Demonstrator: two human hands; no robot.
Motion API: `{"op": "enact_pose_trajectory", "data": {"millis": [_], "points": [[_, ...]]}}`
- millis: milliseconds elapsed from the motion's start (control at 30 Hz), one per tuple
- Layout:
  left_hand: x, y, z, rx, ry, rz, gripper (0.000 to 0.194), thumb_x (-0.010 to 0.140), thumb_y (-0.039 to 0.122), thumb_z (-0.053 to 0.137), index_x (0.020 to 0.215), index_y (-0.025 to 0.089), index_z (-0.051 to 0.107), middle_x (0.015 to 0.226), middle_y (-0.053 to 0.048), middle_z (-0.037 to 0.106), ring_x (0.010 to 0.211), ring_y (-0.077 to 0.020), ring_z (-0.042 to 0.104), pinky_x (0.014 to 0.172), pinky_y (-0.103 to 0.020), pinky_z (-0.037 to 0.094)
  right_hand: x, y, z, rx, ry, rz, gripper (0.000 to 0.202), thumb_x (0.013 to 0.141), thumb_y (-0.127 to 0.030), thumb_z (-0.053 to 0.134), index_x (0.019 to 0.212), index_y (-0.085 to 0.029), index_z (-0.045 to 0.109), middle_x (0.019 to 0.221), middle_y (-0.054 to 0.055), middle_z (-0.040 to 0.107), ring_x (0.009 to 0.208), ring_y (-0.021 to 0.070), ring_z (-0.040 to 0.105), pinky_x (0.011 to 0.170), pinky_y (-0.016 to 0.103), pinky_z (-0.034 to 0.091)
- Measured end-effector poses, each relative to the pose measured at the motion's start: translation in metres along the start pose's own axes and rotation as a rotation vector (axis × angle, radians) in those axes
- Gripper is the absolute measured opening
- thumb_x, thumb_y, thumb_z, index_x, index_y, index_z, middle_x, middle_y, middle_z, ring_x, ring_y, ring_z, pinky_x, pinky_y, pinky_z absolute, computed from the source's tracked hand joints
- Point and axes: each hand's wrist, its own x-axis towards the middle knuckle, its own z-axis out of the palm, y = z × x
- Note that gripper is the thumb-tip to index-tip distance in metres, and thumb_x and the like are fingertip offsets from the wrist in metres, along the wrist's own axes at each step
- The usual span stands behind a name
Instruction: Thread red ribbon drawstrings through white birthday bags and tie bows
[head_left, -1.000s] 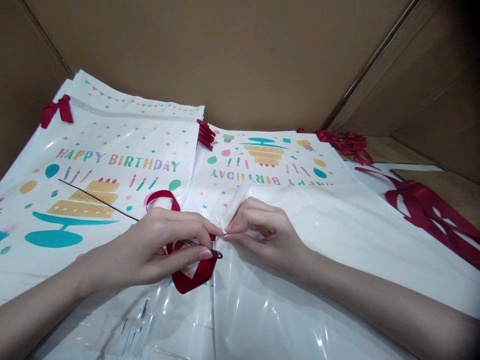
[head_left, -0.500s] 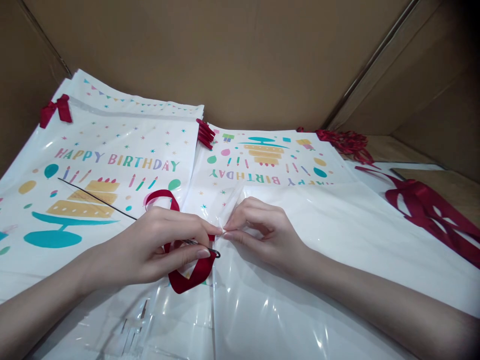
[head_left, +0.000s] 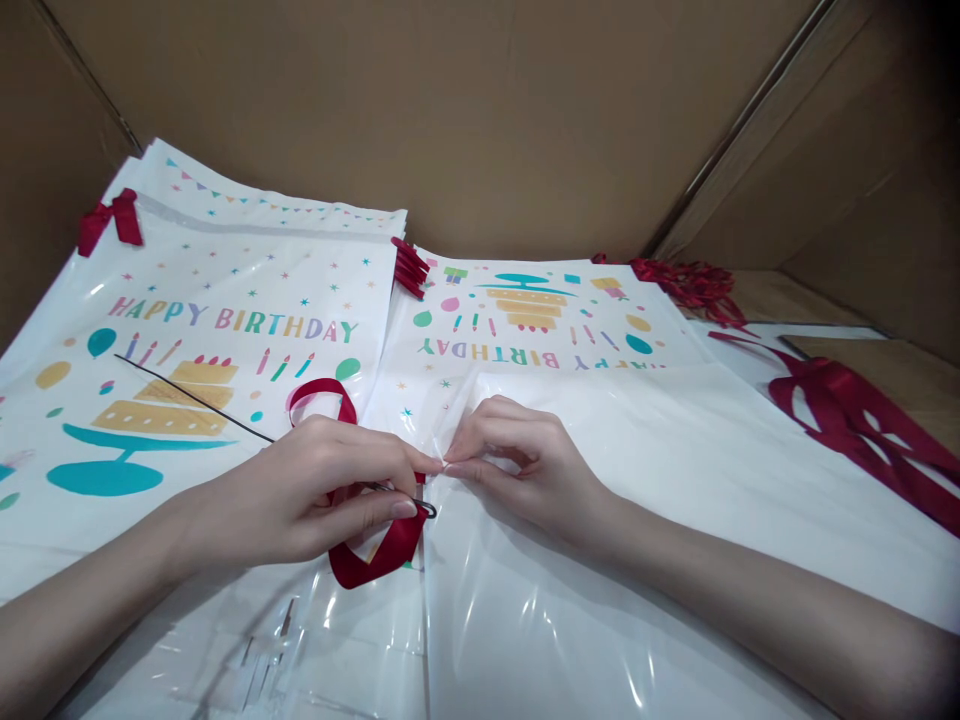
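My left hand (head_left: 330, 490) is closed on a thin black wire tool (head_left: 195, 397) with a looped end, its fingertip touching the edge of a plastic bag. A red ribbon (head_left: 375, 560) hangs in a loop beneath and behind that hand. Thumb and index finger of my right hand (head_left: 532, 465) pinch the edge of the clear and white plastic bag (head_left: 585, 610), right beside my left fingertip. Under the hands lie printed white birthday bags (head_left: 289, 270), with a red bow (head_left: 112, 222) at the upper left corner of the left stack.
More printed bags (head_left: 525, 310) lie upside down behind my right hand. Gathered red ribbons (head_left: 694, 285) rest at their back edge, and loose red ribbon (head_left: 855, 410) spreads at the right. Brown cardboard walls (head_left: 420, 110) stand behind.
Both hands stay at the bag edge and have shifted very slightly left. The hanging ribbon loop has moved slightly left with the left hand.
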Motion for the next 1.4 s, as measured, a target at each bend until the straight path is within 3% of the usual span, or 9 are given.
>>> {"op": "enact_pose_trajectory", "data": {"millis": [300, 533, 767, 967, 1133, 1267, 1400], "points": [[0.002, -0.001, 0.002, -0.026, -0.024, 0.009, 0.017, 0.092, 0.020, 0.047, 0.080, 0.017, 0.060, 0.080, -0.002, 0.067, 0.085, -0.0130, 0.065, 0.075, -0.018, 0.049, 0.000, 0.000, -0.001, 0.012, 0.000, 0.013, 0.010, 0.082, -0.018, 0.065, 0.073, -0.016, 0.065, 0.072, 0.003, 0.061, 0.070, 0.0117, 0.055, 0.063, 0.025, 0.043], [0.000, 0.000, -0.001, -0.017, 0.007, 0.019, 0.012, 0.092, 0.018, 0.048, 0.089, 0.017, 0.060, 0.099, -0.004, 0.066, 0.083, -0.0095, 0.061, 0.073, -0.016, 0.046, 0.000, -0.001, -0.001, 0.030, 0.006, 0.035, 0.010, 0.082, -0.016, 0.065, 0.072, -0.015, 0.066, 0.072, 0.003, 0.061, 0.071, 0.0120, 0.056, 0.064, 0.025, 0.045], [-0.001, 0.006, -0.002, -0.001, -0.009, -0.034, 0.015, 0.093, 0.019, 0.047, 0.089, 0.017, 0.061, 0.090, -0.002, 0.064, 0.076, -0.0087, 0.058, 0.068, -0.017, 0.044, 0.001, -0.002, -0.001, 0.041, 0.021, 0.028, 0.011, 0.083, -0.018, 0.065, 0.072, -0.016, 0.066, 0.073, 0.004, 0.062, 0.071, 0.0125, 0.057, 0.063, 0.025, 0.046], [0.000, 0.010, -0.002, 0.010, 0.008, -0.042, 0.015, 0.092, 0.019, 0.048, 0.084, 0.017, 0.060, 0.102, -0.001, 0.065, 0.084, -0.0072, 0.061, 0.074, -0.014, 0.045, 0.000, -0.002, 0.000, 0.032, 0.054, -0.017, 0.010, 0.082, -0.017, 0.064, 0.073, -0.016, 0.065, 0.072, 0.004, 0.062, 0.070, 0.0129, 0.056, 0.062, 0.026, 0.046], [-0.001, 0.016, -0.002, 0.015, 0.020, -0.106, 0.016, 0.092, 0.021, 0.049, 0.081, 0.017, 0.059, 0.097, 0.001, 0.068, 0.080, -0.0074, 0.063, 0.064, -0.014, 0.044, -0.001, -0.002, 0.000, 0.028, 0.089, -0.060, 0.010, 0.084, -0.018, 0.063, 0.074, -0.016, 0.065, 0.073, 0.005, 0.062, 0.070, 0.0131, 0.056, 0.061, 0.026, 0.047], [-0.002, 0.017, -0.003, -0.024, 0.039, -0.101, 0.014, 0.091, 0.020, 0.051, 0.081, 0.018, 0.060, 0.088, 0.001, 0.069, 0.096, -0.0119, 0.063, 0.073, -0.015, 0.047, -0.001, -0.001, 0.000, 0.029, 0.105, -0.083, 0.008, 0.083, -0.015, 0.064, 0.075, -0.016, 0.066, 0.074, 0.005, 0.063, 0.071, 0.0131, 0.057, 0.062, 0.026, 0.047], [-0.002, 0.016, -0.003, -0.048, 0.046, -0.101, 0.015, 0.091, 0.019, 0.052, 0.079, 0.018, 0.061, 0.077, 0.001, 0.067, 0.094, -0.0129, 0.064, 0.075, -0.016, 0.048, -0.001, -0.001, 0.001, 0.031, 0.107, -0.078, 0.008, 0.082, -0.014, 0.064, 0.075, -0.015, 0.067, 0.074, 0.005, 0.063, 0.071, 0.0130, 0.057, 0.061, 0.026, 0.047]]}}
